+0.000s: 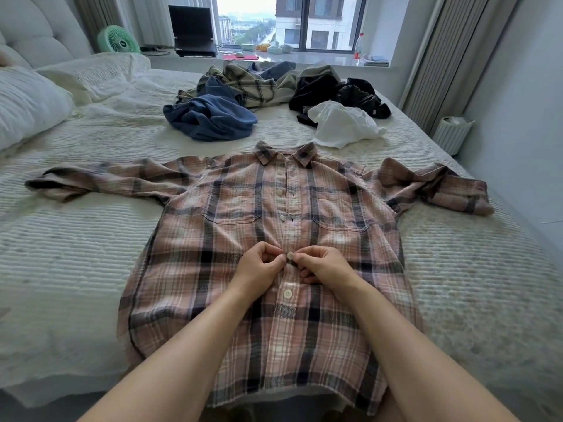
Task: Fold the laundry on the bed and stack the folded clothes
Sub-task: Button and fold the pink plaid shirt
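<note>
A pink and dark plaid shirt (231, 208) lies face up on the bed (76, 254), collar pointing away, both sleeves spread out sideways. My left hand (259, 268) and my right hand (324, 266) meet at the shirt's front placket, just below the chest pockets. Both pinch the fabric on either side of a white button (290, 255). More unfolded laundry lies farther back: a blue garment (213, 117), a beige plaid shirt (253, 83), dark clothes (335, 89) and a white garment (344, 123).
White pillows (27, 102) lie at the left by the headboard. A green fan (117, 39), a laptop (192, 28) and a red bottle (359, 45) stand on the window sill. A ribbed white bin (451, 132) stands right of the bed by the wall.
</note>
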